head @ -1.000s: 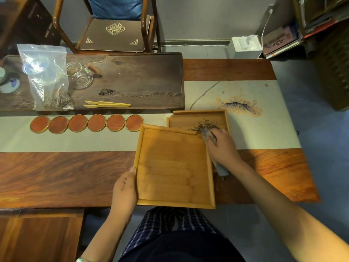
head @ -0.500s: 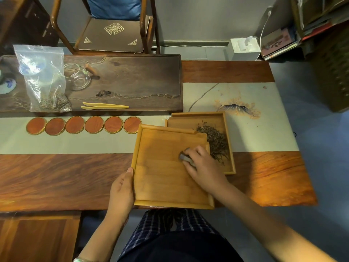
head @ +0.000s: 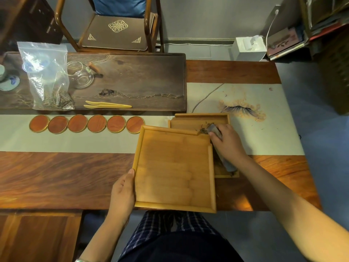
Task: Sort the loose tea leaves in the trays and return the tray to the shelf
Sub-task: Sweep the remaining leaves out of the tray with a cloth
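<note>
The left hand is gripping the left edge of the front tray, thumb lying along the rim and fingers curled underneath. This tray is sitting at the near edge of the bench, its near corner reaching the bench's edge, and its floor is showing bare wood. Its far right corner is overlapping the back tray, which is lying just behind and to the right, partly hidden by the front tray and the right arm.

The right hand is reaching over the back tray with its fingers curled around a dark grey brush, whose handle is slanting down toward the near right corner of that tray. The brush's far end is meeting a small clump of tea leaves at the front tray's far right corner, right beside the fingertips. A few stray bits are lying on the pale cloth runner to the right of the hand.

Further off, six round coasters are lining up in a row on the runner, left of the trays. Behind them a dark wooden board is carrying a plastic bag with more leaves, a glass pot and pale tongs.
</note>
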A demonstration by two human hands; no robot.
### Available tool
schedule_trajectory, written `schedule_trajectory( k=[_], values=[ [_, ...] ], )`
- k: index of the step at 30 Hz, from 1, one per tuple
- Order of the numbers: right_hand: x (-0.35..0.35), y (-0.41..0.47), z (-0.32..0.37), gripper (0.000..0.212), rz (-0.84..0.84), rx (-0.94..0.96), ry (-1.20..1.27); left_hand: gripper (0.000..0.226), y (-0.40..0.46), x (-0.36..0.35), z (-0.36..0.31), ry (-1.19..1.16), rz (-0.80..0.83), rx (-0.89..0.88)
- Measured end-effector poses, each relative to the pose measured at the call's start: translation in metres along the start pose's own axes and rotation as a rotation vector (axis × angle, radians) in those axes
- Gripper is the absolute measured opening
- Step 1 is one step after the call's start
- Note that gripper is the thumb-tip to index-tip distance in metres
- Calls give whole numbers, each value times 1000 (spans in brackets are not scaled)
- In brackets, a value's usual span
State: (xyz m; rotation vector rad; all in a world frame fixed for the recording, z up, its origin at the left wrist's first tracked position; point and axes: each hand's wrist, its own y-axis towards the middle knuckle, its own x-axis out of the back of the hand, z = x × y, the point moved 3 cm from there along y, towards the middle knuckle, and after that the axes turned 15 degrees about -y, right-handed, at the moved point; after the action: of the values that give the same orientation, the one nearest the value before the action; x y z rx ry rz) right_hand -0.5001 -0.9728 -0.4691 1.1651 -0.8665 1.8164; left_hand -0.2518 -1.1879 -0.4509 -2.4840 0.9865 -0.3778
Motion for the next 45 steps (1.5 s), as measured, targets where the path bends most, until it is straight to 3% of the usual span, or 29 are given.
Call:
schedule_trajectory(
  k=[4,9,19,23,29,34,40,43,45],
  values=[
    [11,10,0,25,-25,49,42,43,1,12,3,-30,-36,40],
    [29,62,42,27,-57,278,37,40,10,40,-1,-68,-148,65],
    [-23,176,163,28,228,690,-88,27,24,75,1,-174,-345,87],
    [-53,198,184,35,289,770,-143,43,39,92,6,-156,-339,101],
    [-78,201,177,40,293,787,-63,34,62,122,43,-116,-314,245],
    [-60,206,137,50,245,579,52,32,78,122,43,-39,-288,239],
    [-52,212,112,12,242,544,-96,31,93,109,18,-17,-209,172],
    [-52,214,114,9,216,464,15,26,92,101,5,-18,-210,147],
    [-53,214,116,10,214,436,37,34,91,97,-3,-6,-217,102]
  ],
)
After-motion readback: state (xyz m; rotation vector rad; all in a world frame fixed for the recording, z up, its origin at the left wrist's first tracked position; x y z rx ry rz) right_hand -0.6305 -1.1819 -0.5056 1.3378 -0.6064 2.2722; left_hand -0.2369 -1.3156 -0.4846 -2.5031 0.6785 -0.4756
